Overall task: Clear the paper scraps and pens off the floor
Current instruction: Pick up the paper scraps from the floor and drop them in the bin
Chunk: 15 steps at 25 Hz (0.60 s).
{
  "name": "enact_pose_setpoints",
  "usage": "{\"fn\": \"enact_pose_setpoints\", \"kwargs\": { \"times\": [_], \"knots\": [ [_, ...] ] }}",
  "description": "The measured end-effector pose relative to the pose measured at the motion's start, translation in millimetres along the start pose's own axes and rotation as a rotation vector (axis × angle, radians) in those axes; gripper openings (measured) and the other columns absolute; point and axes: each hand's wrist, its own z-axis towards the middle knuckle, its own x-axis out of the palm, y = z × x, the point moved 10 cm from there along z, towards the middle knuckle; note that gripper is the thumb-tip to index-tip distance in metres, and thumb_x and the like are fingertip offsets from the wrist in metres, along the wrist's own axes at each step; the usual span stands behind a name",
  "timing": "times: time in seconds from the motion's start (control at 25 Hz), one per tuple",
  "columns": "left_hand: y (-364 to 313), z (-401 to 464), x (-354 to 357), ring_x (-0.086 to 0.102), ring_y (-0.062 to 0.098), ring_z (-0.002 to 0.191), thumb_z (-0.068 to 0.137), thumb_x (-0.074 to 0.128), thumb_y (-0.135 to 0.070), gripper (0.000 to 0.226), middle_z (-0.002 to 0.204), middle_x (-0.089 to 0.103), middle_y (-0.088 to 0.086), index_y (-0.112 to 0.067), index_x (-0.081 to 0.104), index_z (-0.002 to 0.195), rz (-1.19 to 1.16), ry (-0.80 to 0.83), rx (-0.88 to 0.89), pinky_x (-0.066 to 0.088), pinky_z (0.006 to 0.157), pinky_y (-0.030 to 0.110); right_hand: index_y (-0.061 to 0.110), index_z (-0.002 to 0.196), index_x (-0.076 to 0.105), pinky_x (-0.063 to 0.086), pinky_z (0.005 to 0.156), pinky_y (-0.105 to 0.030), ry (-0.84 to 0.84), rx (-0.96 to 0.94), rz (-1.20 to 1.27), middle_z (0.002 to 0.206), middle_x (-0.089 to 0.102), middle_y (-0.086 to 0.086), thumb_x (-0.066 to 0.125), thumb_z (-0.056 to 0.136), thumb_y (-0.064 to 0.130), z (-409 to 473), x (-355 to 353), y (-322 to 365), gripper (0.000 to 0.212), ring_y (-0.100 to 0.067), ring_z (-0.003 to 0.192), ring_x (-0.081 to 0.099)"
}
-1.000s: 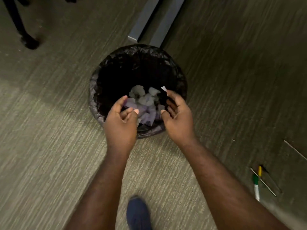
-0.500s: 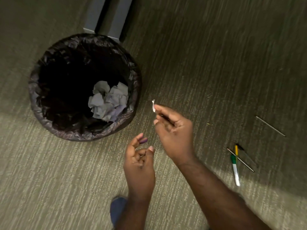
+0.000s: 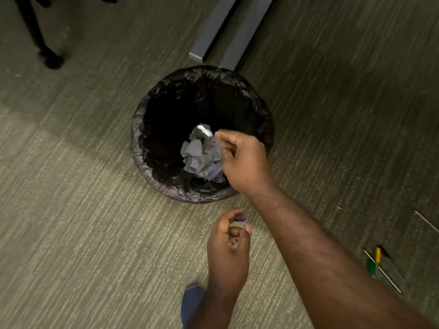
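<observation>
Head view: left hand [image 3: 227, 245] curling loosely, apparently empty. Pens [image 3: 380, 264] lying on floor [image 3: 83, 233] at right: light, stiff, slick, so pinch mid-barrel. Right hand [image 3: 242, 157] pinching over bin [image 3: 152, 172]; scrap not visible. Crumpled paper [image 3: 199, 155] sitting inside.

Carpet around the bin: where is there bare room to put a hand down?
Bare carpet spreads left of the bin, down to the shoe. Another bare stretch lies right of the bin, above the pens. It is crowded at the pens and behind the bin, by the grey metal legs.
</observation>
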Motion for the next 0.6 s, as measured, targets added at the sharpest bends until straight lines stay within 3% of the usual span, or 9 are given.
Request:
{"fn": "enact_pose_setpoints", "kwargs": {
  "times": [0.04,0.12,0.2,0.32,0.4,0.6],
  "knots": [
    [4.2,-1.0,-2.4,0.06,0.013,0.07,0.087,0.064,-0.002,0.037,0.098,0.066,-0.013,-0.031,0.061,0.11,0.009,0.01,-0.011,0.055,0.067,0.027,0.006,0.122,0.061,0.046,0.098,-0.023,0.064,0.018,-0.011,0.125,0.063,-0.007,0.054,0.088,-0.007,3.0,8.8,0.3,0.038,-0.012,0.115,0.057],
    [13.9,-3.0,-4.0,0.059,0.009,0.069,0.087,0.064,-0.003,0.038,0.097,0.065,-0.015,-0.034,0.062,0.108,0.022,0.033,-0.04,0.054,0.066,0.025,0.009,0.128,0.056,0.043,0.105,-0.029,0.031,0.054,0.044,0.135,0.056,-0.006,0.051,0.088,-0.006,0.8,5.5,-5.1,0.043,-0.014,0.125,0.051],
    [21.3,-5.3,1.2,0.058,0.005,0.069,0.087,0.063,-0.002,0.038,0.097,0.064,-0.016,-0.035,0.061,0.107,0.046,0.063,-0.035,0.053,0.067,0.023,0.013,0.128,0.057,0.044,0.104,-0.029,-0.134,0.037,0.067,0.134,0.057,-0.005,0.052,0.087,-0.003,-17.1,-20.5,-15.6,0.043,-0.012,0.124,0.051],
    [23.4,-5.4,12.9,0.06,0.004,0.075,0.089,0.06,-0.001,0.041,0.1,0.066,-0.014,-0.037,0.059,0.11,0.161,0.101,0.056,0.052,0.072,0.025,0.009,0.125,0.059,0.042,0.103,-0.023,-0.329,-0.103,-0.111,0.13,0.059,-0.009,0.055,0.086,-0.004,-62.1,-63.4,-34.4,0.041,-0.015,0.123,0.053],
    [23.2,-7.2,39.6,0.061,0.005,0.079,0.088,0.06,-0.001,0.042,0.106,0.064,-0.01,-0.035,0.057,0.114,0.231,0.164,0.126,0.051,0.074,0.02,0.007,0.125,0.059,0.038,0.105,-0.021,-0.315,-0.115,-0.228,0.133,0.057,-0.011,0.056,0.085,-0.005,-92.8,-86.5,-72.5,0.042,-0.017,0.125,0.051],
    [39.0,-8.1,122.4,0.059,0.002,0.095,0.087,0.063,-0.004,0.045,0.121,0.058,-0.004,-0.024,0.055,0.126,0.385,0.344,0.247,0.048,0.085,0.017,0.008,0.121,0.061,0.032,0.106,-0.019,-0.246,0.054,-0.373,0.134,0.056,-0.013,0.057,0.082,-0.005,-163.5,-141.3,-198.5,0.042,-0.022,0.125,0.051]
  ]
}}
